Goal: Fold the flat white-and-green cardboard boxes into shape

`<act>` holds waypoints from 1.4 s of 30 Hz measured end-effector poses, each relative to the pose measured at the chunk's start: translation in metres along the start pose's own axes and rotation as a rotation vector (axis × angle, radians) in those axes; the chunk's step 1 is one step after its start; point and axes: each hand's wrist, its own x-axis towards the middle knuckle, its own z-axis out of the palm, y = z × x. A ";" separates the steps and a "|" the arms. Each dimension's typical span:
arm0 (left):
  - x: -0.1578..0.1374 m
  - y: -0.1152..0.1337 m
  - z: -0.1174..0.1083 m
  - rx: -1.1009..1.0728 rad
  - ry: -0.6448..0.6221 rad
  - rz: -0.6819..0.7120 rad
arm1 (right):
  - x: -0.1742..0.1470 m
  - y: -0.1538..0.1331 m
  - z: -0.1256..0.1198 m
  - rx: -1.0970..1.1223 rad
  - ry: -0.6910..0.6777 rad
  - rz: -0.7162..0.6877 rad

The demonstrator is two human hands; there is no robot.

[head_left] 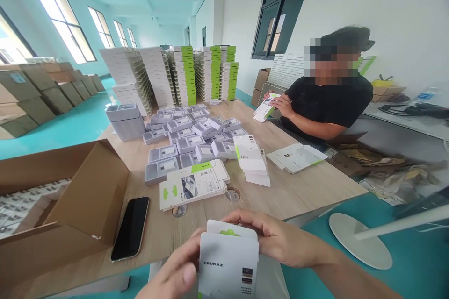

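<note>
A white printed carton [226, 261] marked CEUKAZ, with a green cut-out shape on its upper flap, is held upright near the front edge of the table. My left hand [178, 261] grips its left side, thumb on the near side. On the right edge and behind the flap, the fingers of my right hand [277, 238] are closed round the carton. Just beyond lies a stack of flat cartons [196, 184]. Behind that stack are several pale plastic trays [163, 168] with small white parts in them. More flat cartons [250, 156] lie to their right.
A brown cardboard box [94, 187] and a black phone [130, 229] are at the left. Tall stacks of white and green boxes [184, 77] stand at the back. Across the table [280, 191], a co-worker [326, 98] in a black shirt handles another carton [267, 106].
</note>
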 end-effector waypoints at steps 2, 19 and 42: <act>0.010 0.007 -0.004 -0.041 -0.055 0.011 | 0.002 -0.001 0.005 0.087 -0.006 0.027; 0.025 0.015 -0.020 -0.104 0.085 -0.135 | -0.025 0.023 0.010 -0.199 0.355 -0.098; 0.043 0.007 -0.033 -0.007 0.001 -0.178 | -0.001 0.054 0.020 -0.617 0.383 -0.669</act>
